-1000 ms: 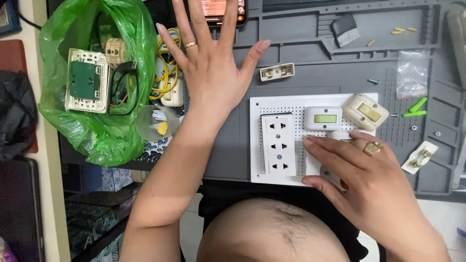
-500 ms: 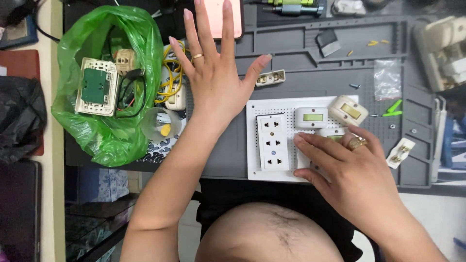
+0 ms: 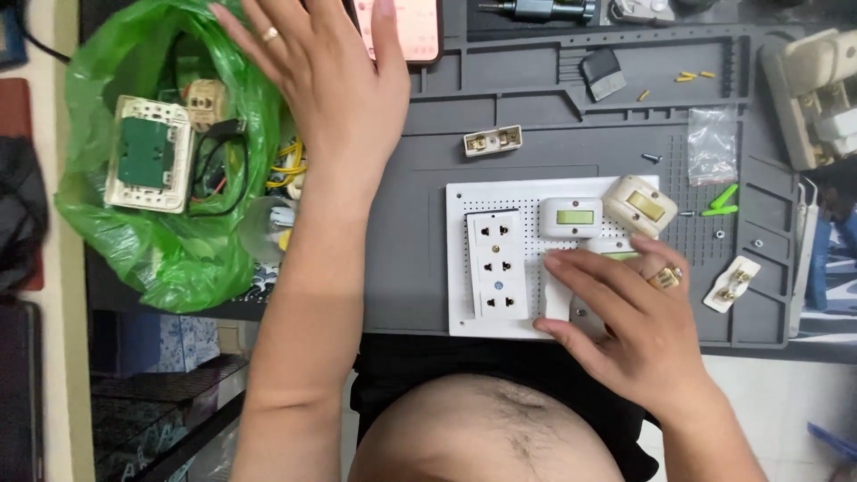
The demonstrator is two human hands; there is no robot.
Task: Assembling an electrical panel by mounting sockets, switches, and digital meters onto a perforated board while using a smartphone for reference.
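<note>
One big grey work mat [image 3: 536,98] fills most of the bench, so I'll place everything off that. Off its left edge sits one green plastic bag [image 3: 134,250], mouth open, with one white-framed plate with a green centre [image 3: 147,165] and some black and yellow wires inside. The left hand [image 3: 330,80] hovers over the mat's top left corner beside the bag, fingers spread wide and gripping nothing, one ring on it. On the mat's lower middle lies one white perforated board [image 3: 504,195] carrying one triple socket strip [image 3: 496,265] with three outlets in a column, and just right of that one white module with a pale green window [image 3: 571,217]. The right hand [image 3: 638,326] rests on the board's right part, fingers loosely curved and pressing down flat on white pieces there, one gold ring showing. One cream switch [image 3: 638,205] sits tilted at the board's top right corner. One small clear plastic baggie [image 3: 711,143] lies on the mat's right side, with two green bits [image 3: 721,203] just below it.
</note>
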